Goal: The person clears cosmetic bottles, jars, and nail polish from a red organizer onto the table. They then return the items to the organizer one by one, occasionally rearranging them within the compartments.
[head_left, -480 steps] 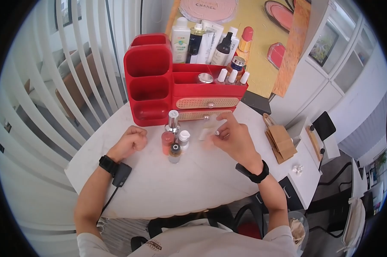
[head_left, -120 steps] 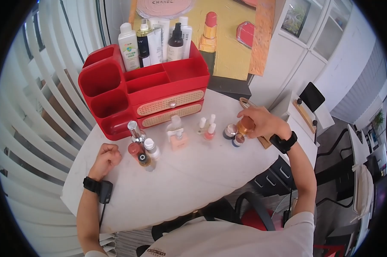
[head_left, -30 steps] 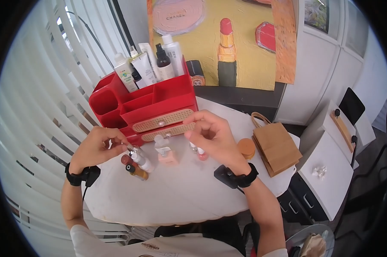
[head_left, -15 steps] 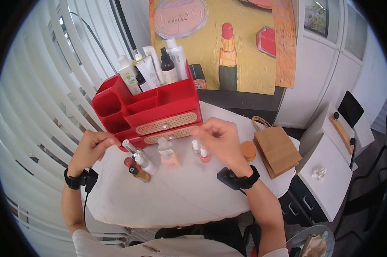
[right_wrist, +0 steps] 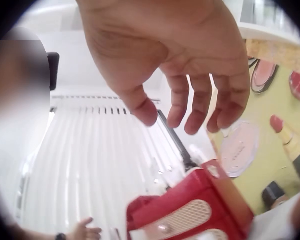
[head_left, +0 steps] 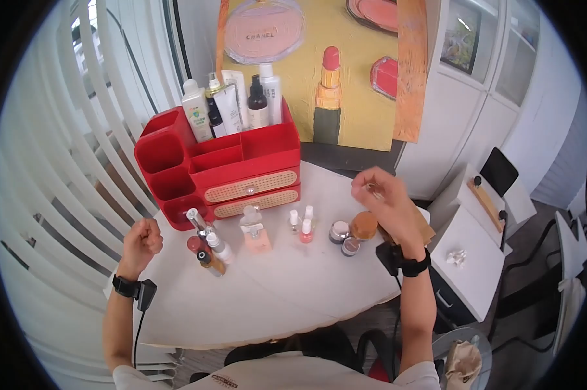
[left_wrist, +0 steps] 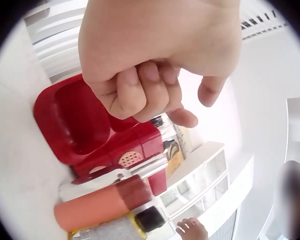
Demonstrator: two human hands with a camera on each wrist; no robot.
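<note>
My left hand [head_left: 142, 246] is held with loosely curled fingers left of a close group of bottles, holding nothing. That group has a silver-capped bottle [head_left: 194, 218], a coral bottle [left_wrist: 87, 207], a white-capped bottle [head_left: 219, 250] and a black-capped amber one [head_left: 211, 264]. A pink perfume bottle [head_left: 257, 240] stands in the middle, with three nail polish bottles [head_left: 306, 233] to its right. Farther right are an orange-brown jar [head_left: 364, 225] and two smaller jars [head_left: 339, 233]. Above and behind these jars is my right hand [head_left: 391, 201], fingers relaxed and bent, with nothing in them.
A red organizer [head_left: 215, 172] with two drawers stands at the back left of the white table [head_left: 287, 292]. Tall bottles [head_left: 257, 107] fill its rear section. A brown paper bag [head_left: 423, 227] lies partly behind my right hand. Slatted blinds [head_left: 53, 195] border the left side.
Both hands have moved outward, the left from the bottle group, the right from above the nail polishes. Compared with 16 seconds ago, nail polishes and jars stand on the table instead of in the organizer.
</note>
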